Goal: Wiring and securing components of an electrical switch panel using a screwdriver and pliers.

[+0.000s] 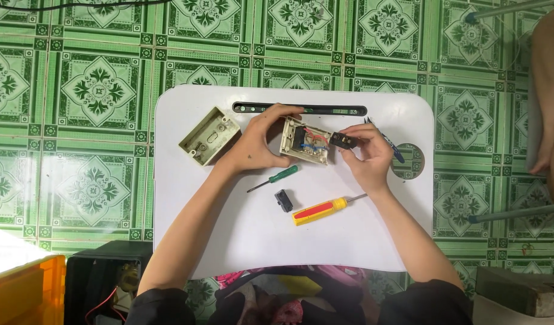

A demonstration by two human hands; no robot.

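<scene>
White table (241, 241): switch plate (304, 141) between left hand (259, 141) and right hand (367, 153) fingers.

A beige switch box (304, 141) sits tilted on the white tabletop (259, 235) near its far edge, its open side up, showing red and blue wires inside. A small black switch module (343, 142) is just beside its right edge, raised slightly.

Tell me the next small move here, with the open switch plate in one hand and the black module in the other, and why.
Probably seat the black module, pinched in the right hand, into the wired switch plate that the left hand steadies. Both sit almost touching, and both screwdrivers lie unused on the white table.
</scene>
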